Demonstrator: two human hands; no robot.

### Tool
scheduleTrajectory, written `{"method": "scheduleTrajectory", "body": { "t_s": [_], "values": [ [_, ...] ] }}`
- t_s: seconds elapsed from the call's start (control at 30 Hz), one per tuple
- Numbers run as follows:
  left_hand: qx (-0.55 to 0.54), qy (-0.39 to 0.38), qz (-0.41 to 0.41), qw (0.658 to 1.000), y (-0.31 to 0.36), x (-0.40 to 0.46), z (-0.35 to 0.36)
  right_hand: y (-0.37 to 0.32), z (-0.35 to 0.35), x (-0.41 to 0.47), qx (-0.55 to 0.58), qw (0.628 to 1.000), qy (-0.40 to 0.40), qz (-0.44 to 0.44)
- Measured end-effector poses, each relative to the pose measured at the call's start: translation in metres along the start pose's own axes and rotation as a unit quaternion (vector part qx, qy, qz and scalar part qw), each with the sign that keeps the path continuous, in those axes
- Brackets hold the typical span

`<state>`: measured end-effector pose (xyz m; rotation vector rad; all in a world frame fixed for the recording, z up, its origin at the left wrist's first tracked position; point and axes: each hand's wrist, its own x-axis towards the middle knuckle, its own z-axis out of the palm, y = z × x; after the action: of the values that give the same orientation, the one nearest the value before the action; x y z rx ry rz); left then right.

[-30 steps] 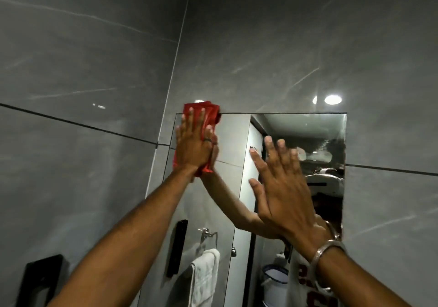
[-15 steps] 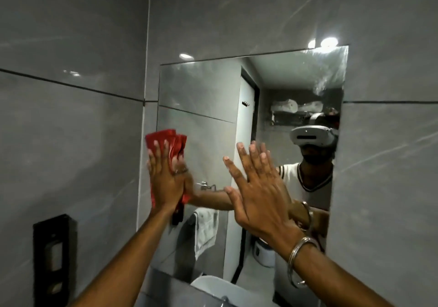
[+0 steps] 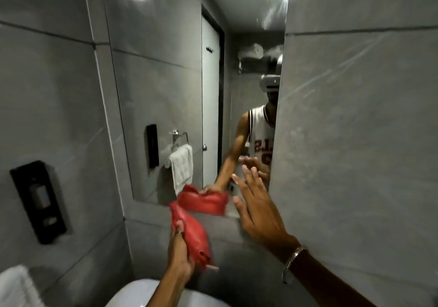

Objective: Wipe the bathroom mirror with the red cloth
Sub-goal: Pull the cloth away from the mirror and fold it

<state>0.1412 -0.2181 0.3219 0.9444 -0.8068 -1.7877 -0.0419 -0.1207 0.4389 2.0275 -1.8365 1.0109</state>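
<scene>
The tall frameless mirror (image 3: 166, 74) hangs on the grey tiled wall ahead. My left hand (image 3: 179, 254) holds the bunched red cloth (image 3: 193, 233) just below the mirror's bottom edge, against the wall ledge; the cloth's reflection shows in the glass above it. My right hand (image 3: 256, 208), with a metal bangle on the wrist, is open with fingers spread, near the mirror's lower right corner. Whether it touches the glass is unclear.
A black wall-mounted dispenser (image 3: 39, 201) sits on the left wall. A white basin rim (image 3: 139, 292) lies below my left arm, and a white towel (image 3: 14, 287) at the bottom left corner. Grey wall juts out on the right (image 3: 355, 140).
My left hand has swept the red cloth down from the mirror's upper left to below its bottom edge, where it is now bunched. My right hand dropped lower too. The view tilted downward.
</scene>
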Motion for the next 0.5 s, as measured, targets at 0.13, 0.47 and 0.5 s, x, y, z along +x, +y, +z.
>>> {"method": "scheduleTrajectory", "body": {
  "t_s": [0.13,0.47,0.5],
  "values": [
    [-0.208,-0.059,-0.11,0.97,-0.049,-0.043,0.035,0.03,0.011,-0.07,0.116,0.978,-0.032,0.173],
    [-0.007,-0.119,-0.314,0.942,-0.191,-0.096,0.09,0.109,0.026,-0.252,0.397,0.715,-0.169,0.55],
    [0.037,-0.101,-0.326,0.939,-0.209,-0.097,0.088,0.113,0.028,-0.27,0.389,0.713,-0.16,0.561]
  ]
}}
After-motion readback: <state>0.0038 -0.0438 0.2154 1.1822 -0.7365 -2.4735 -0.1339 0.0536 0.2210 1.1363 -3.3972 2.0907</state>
